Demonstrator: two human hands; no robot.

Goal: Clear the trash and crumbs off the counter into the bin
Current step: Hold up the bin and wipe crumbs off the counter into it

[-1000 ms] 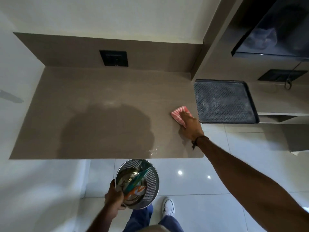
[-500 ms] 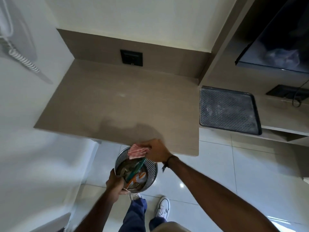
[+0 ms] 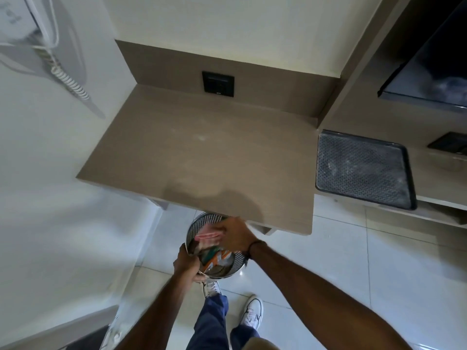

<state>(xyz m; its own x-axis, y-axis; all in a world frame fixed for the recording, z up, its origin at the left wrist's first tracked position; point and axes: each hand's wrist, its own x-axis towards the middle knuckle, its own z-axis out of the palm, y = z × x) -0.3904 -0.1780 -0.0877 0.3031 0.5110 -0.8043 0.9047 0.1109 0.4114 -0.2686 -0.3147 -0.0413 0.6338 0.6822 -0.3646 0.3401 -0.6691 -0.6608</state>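
A round perforated metal bin [image 3: 202, 220] hangs just below the front edge of the brown counter [image 3: 202, 157], held at its near-left rim by my left hand [image 3: 186, 264]. Inside it lie colourful wrappers [image 3: 217, 258], teal and orange. My right hand [image 3: 235, 234] is over the bin's mouth, closed on a red-and-white checked cloth [image 3: 208, 234] that is blurred with motion. A faint pale smudge shows on the counter top near its middle.
A dark patterned tray [image 3: 361, 170] lies on a lower shelf to the right. A black wall socket [image 3: 217, 83] sits in the backsplash. A wall phone with coiled cord [image 3: 63, 77] is on the left wall. My shoes stand on the tiled floor [image 3: 341, 261].
My right hand swept the cloth from the counter's right side to its front edge and over the bin. The bin rose closer under the edge. My view shifted back and left.
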